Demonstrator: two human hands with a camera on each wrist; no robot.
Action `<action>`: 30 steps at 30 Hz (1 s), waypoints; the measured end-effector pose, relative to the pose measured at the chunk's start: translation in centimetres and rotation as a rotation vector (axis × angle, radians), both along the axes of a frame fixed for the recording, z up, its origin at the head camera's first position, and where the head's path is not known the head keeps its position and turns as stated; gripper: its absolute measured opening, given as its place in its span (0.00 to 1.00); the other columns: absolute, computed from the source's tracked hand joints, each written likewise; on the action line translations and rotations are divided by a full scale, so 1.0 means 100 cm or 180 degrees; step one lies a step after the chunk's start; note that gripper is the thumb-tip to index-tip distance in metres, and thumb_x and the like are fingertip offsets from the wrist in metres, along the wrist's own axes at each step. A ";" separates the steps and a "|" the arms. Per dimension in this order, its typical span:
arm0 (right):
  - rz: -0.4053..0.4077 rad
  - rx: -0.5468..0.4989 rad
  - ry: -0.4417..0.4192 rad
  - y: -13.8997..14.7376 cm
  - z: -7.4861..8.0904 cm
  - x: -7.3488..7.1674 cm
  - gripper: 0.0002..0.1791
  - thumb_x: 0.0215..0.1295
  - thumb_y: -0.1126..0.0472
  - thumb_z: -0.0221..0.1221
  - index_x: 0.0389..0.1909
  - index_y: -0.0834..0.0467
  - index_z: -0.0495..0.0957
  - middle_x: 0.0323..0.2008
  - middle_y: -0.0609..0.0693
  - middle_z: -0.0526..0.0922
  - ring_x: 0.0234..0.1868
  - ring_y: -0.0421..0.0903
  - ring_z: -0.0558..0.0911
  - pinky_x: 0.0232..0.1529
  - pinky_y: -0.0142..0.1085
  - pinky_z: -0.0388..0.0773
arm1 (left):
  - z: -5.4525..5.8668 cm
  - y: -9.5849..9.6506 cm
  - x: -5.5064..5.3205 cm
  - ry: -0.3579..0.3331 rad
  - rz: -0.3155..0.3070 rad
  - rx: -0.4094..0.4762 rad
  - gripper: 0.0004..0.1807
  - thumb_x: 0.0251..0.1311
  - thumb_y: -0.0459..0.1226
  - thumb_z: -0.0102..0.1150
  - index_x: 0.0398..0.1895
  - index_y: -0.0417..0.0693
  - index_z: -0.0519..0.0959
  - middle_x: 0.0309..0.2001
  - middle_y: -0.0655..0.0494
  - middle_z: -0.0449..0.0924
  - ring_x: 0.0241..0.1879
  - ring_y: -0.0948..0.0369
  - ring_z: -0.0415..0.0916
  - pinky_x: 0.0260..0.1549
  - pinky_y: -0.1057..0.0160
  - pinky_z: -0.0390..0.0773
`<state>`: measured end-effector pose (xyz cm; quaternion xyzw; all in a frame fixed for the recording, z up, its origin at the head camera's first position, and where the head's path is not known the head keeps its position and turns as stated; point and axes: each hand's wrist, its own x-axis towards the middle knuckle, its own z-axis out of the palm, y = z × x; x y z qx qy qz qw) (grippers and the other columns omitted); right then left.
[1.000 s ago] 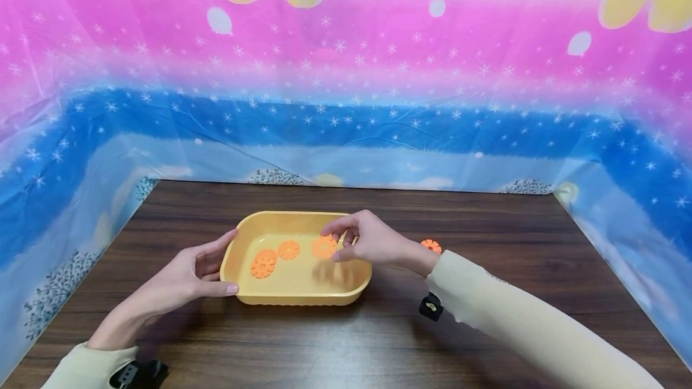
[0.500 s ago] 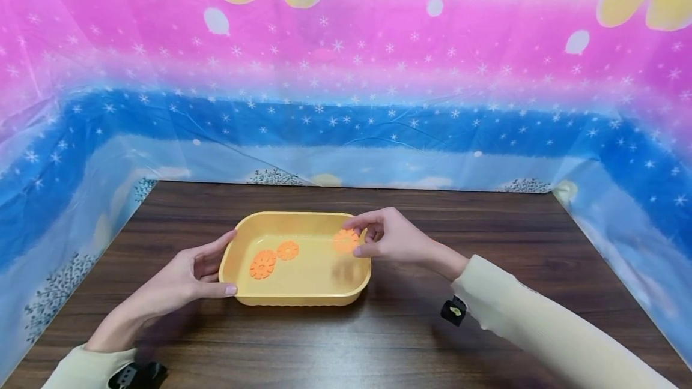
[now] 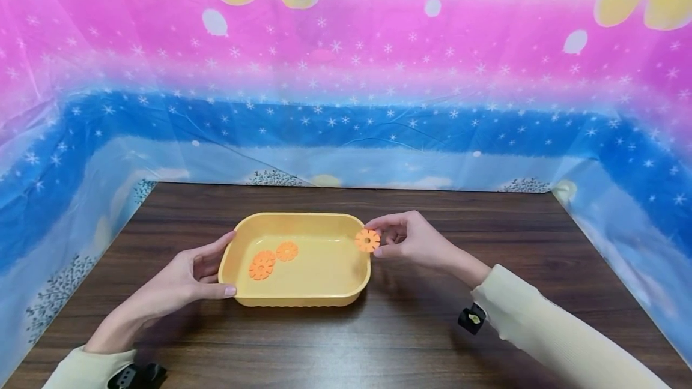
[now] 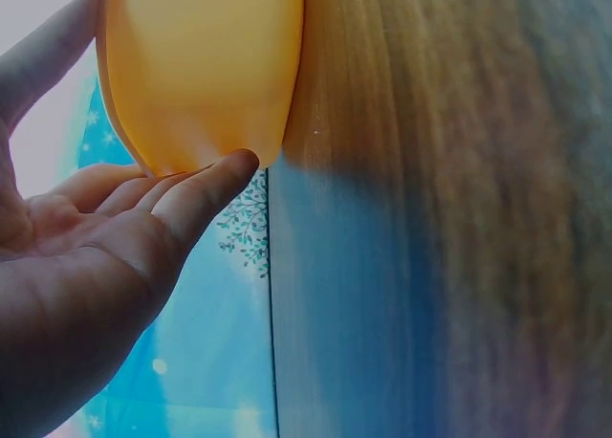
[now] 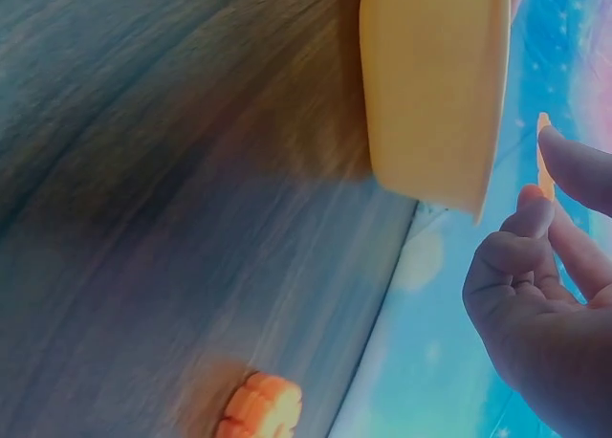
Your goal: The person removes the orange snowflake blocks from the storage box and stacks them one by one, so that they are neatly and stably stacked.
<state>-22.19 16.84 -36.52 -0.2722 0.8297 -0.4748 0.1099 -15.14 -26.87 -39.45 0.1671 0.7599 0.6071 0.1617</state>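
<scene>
A yellow plastic basin (image 3: 313,302) stands on the table. My left hand (image 3: 175,278) grips its left end, thumb at the near corner and forefinger at the far one. My right hand (image 3: 418,242) pinches an orange notched disc (image 3: 367,241) between thumb and fingers, over the basin's right rim. The disc faces the head camera, with its round centre hole showing; from the right wrist it appears edge-on. Inside the basin, on the left, two orange discs (image 3: 262,266) overlap, and another orange disc (image 3: 287,251) lies beside them.
A thick orange notched piece (image 5: 260,409), like stacked discs, rests on the dark wood table (image 3: 303,347) in the right wrist view; from the head, my right hand and arm hide it. A patterned pink and blue cloth (image 3: 346,77) encloses the table's back and sides.
My right hand has moved right with the disc, from over the basin's inside to its right rim. The piece on the table has gone behind the right arm. The left hand stays put.
</scene>
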 end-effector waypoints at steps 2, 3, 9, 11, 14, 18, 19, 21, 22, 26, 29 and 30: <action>-0.0031 0.0007 0.0012 0.005 -0.003 -0.001 0.24 0.59 0.67 0.75 0.58 0.59 0.86 0.31 0.51 0.82 0.30 0.47 0.76 0.29 0.31 0.71 | 0.000 0.000 0.000 -0.0015 0.0002 0.0004 0.56 0.64 0.29 0.72 0.85 0.38 0.43 0.83 0.34 0.42 0.76 0.36 0.54 0.57 0.63 0.80; -0.0042 -0.0002 0.0003 0.007 -0.004 -0.001 0.24 0.59 0.67 0.75 0.58 0.59 0.86 0.32 0.51 0.83 0.30 0.48 0.76 0.29 0.31 0.72 | 0.000 0.000 0.001 -0.0009 0.0001 0.0004 0.56 0.64 0.29 0.72 0.85 0.37 0.43 0.83 0.34 0.41 0.76 0.36 0.54 0.57 0.63 0.80; -0.0169 0.0017 -0.0020 0.023 -0.008 -0.002 0.24 0.62 0.67 0.75 0.59 0.61 0.85 0.36 0.53 0.84 0.33 0.49 0.77 0.29 0.32 0.73 | 0.000 0.000 0.001 -0.0019 0.0027 -0.0022 0.56 0.64 0.29 0.72 0.85 0.38 0.44 0.83 0.34 0.41 0.76 0.36 0.54 0.57 0.64 0.80; -0.0243 0.0046 -0.0040 0.029 -0.009 -0.002 0.24 0.63 0.66 0.74 0.60 0.61 0.84 0.35 0.53 0.82 0.32 0.49 0.75 0.26 0.32 0.71 | 0.001 0.000 0.001 0.0016 0.0054 -0.0063 0.56 0.63 0.30 0.73 0.85 0.38 0.44 0.83 0.35 0.42 0.76 0.37 0.55 0.58 0.65 0.79; -0.0338 0.0121 -0.0079 0.038 -0.010 -0.002 0.24 0.64 0.65 0.74 0.61 0.61 0.84 0.34 0.54 0.81 0.29 0.49 0.74 0.22 0.33 0.69 | 0.001 0.000 0.000 0.0077 0.0067 -0.0108 0.56 0.63 0.30 0.74 0.85 0.37 0.45 0.83 0.34 0.43 0.76 0.37 0.55 0.58 0.67 0.78; -0.0402 0.0206 -0.0041 0.049 -0.015 -0.003 0.25 0.64 0.63 0.74 0.62 0.60 0.83 0.34 0.55 0.80 0.29 0.50 0.74 0.22 0.34 0.73 | 0.001 0.001 0.000 0.0083 0.0069 -0.0129 0.56 0.63 0.31 0.74 0.85 0.38 0.45 0.83 0.34 0.44 0.76 0.38 0.56 0.58 0.67 0.77; -0.0414 0.0215 -0.0023 0.052 -0.016 -0.003 0.25 0.64 0.63 0.74 0.62 0.60 0.84 0.34 0.55 0.80 0.30 0.51 0.74 0.23 0.34 0.73 | 0.001 0.001 0.000 0.0075 0.0068 -0.0125 0.56 0.63 0.31 0.74 0.85 0.38 0.45 0.83 0.34 0.44 0.76 0.38 0.56 0.58 0.67 0.77; -0.0436 0.0231 -0.0003 0.058 -0.018 -0.004 0.25 0.64 0.62 0.75 0.62 0.60 0.84 0.35 0.54 0.81 0.31 0.51 0.75 0.25 0.34 0.74 | 0.001 0.001 0.000 0.0068 0.0070 -0.0124 0.56 0.63 0.31 0.74 0.85 0.38 0.45 0.83 0.34 0.43 0.76 0.38 0.55 0.58 0.67 0.77; -0.0448 0.0230 -0.0013 0.060 -0.019 -0.004 0.25 0.64 0.62 0.75 0.62 0.60 0.84 0.36 0.54 0.82 0.32 0.51 0.76 0.26 0.34 0.76 | 0.001 0.001 0.000 0.0069 0.0069 -0.0120 0.56 0.63 0.31 0.74 0.85 0.38 0.45 0.83 0.34 0.43 0.76 0.38 0.55 0.59 0.67 0.77; -0.0486 0.0209 -0.0095 0.071 -0.024 -0.006 0.25 0.64 0.63 0.74 0.62 0.62 0.83 0.40 0.56 0.84 0.35 0.55 0.81 0.30 0.38 0.82 | 0.001 0.000 0.000 0.0069 0.0051 -0.0098 0.56 0.63 0.30 0.73 0.85 0.38 0.45 0.83 0.34 0.43 0.76 0.37 0.55 0.58 0.66 0.78; -0.0513 0.0203 -0.0114 0.080 -0.027 -0.007 0.25 0.65 0.64 0.73 0.63 0.62 0.82 0.43 0.56 0.85 0.35 0.54 0.81 0.31 0.36 0.81 | 0.000 0.000 0.000 0.0053 0.0048 -0.0077 0.56 0.63 0.30 0.73 0.85 0.38 0.45 0.83 0.33 0.43 0.76 0.36 0.55 0.58 0.66 0.78; -0.0524 0.0203 -0.0112 0.083 -0.028 -0.007 0.25 0.65 0.64 0.73 0.63 0.62 0.82 0.43 0.56 0.85 0.35 0.53 0.80 0.31 0.36 0.80 | 0.001 0.000 0.000 0.0051 0.0055 -0.0081 0.56 0.63 0.30 0.73 0.85 0.38 0.45 0.83 0.33 0.43 0.76 0.36 0.55 0.58 0.66 0.78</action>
